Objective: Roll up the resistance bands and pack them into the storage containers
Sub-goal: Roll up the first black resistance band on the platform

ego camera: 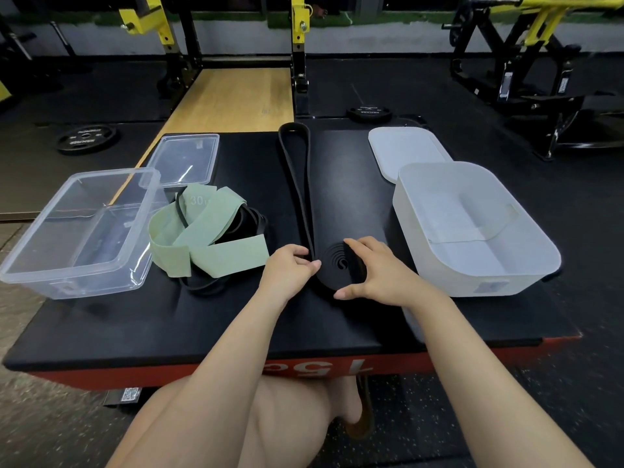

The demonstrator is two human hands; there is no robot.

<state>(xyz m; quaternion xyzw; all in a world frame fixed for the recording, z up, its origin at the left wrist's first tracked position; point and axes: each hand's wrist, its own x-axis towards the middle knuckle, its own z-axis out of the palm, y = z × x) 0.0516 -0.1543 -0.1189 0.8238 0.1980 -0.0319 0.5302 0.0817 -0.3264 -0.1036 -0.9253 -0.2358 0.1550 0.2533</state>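
A long black resistance band [297, 184] lies stretched away from me on the black platform top [135, 325], its near end wound into a flat coil [341, 261]. My right hand [374, 275] curls around that coil from the right side, thumb at its near edge. My left hand [290, 268] pinches the band's straight part just left of the coil. A pale green band [209, 238] lies in a loose heap with thinner black bands [246, 221] to the left. An open clear container [77, 231] stands at the left, an open white container [472, 228] at the right.
A clear lid [184, 160] lies behind the clear container and a white lid [405, 146] behind the white one. Weight plates [86, 138] lie on the gym floor, with yellow and black rack frames [299, 45] beyond. My knees are below the platform's red front edge.
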